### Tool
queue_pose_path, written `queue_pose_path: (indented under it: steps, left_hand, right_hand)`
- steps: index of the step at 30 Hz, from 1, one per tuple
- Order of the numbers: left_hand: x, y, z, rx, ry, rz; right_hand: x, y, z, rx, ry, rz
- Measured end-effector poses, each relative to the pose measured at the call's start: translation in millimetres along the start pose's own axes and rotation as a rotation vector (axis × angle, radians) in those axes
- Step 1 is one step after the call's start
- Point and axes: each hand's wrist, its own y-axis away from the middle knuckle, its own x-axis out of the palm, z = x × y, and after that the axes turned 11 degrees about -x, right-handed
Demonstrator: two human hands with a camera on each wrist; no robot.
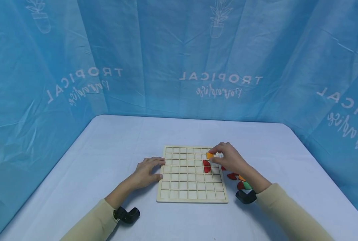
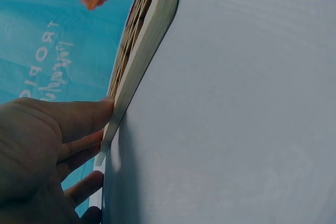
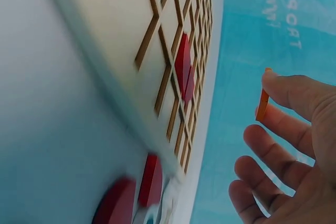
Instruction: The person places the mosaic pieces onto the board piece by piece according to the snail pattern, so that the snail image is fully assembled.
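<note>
A pale wooden grid board [image 1: 183, 185] lies on the table. My right hand [image 1: 230, 157] pinches a small orange tile [image 3: 263, 98] between thumb and forefinger, over the board's far right part; the other fingers are loosely bent. Just below it in the head view, two red quarter-circle pieces [image 1: 207, 166] sit in neighbouring cells and form a half disc. My left hand [image 1: 147, 172] rests at the board's left edge, thumb and fingertips touching the rim, as the left wrist view shows with the board's side [image 2: 139, 61].
Several loose red, orange and green pieces [image 1: 232, 176] lie right of the board, partly beneath my right forearm. A white cloth covers the table [image 1: 130, 134]. Blue printed curtains [image 1: 166, 50] stand behind it and at both sides. A black wrist camera [image 1: 127, 215] is on each arm.
</note>
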Motion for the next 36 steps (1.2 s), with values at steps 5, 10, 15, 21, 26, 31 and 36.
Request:
queue_pose_path:
  steps: [5, 10, 15, 21, 26, 31, 36]
  left_hand:
    - [0.0, -0.3, 1.0, 0.003, -0.001, -0.002]
    - [0.5, -0.6, 1.5, 0.0, 0.006, 0.003]
    - [0.8, -0.9, 2.3, 0.01, 0.003, 0.003]
    - [0.7, -1.4, 2.7, 0.01, -0.001, 0.002]
    - [1.8, -1.2, 3.1, 0.006, -0.006, -0.002]
    - [0.7, -0.6, 2.7, 0.014, -0.003, 0.005]
    - [-0.4, -0.6, 1.9, 0.015, 0.0, 0.009]
  right_hand:
    - [13, -13.1, 5, -0.002, -0.014, 0.006]
    - [22, -21.7, 9, -0.026, -0.002, 0.017]
    - [30, -26.3, 9, -0.045, 0.012, 0.043]
    - [36, -27.9, 7, -0.025, 0.04, 0.063]
    - [39, -26.2, 5, -0.011, 0.056, 0.089]
    - [40, -23.7, 3, -0.003, 0.054, 0.108]
    - [39, -22.6, 2, -0.028, 0.064, 0.113]
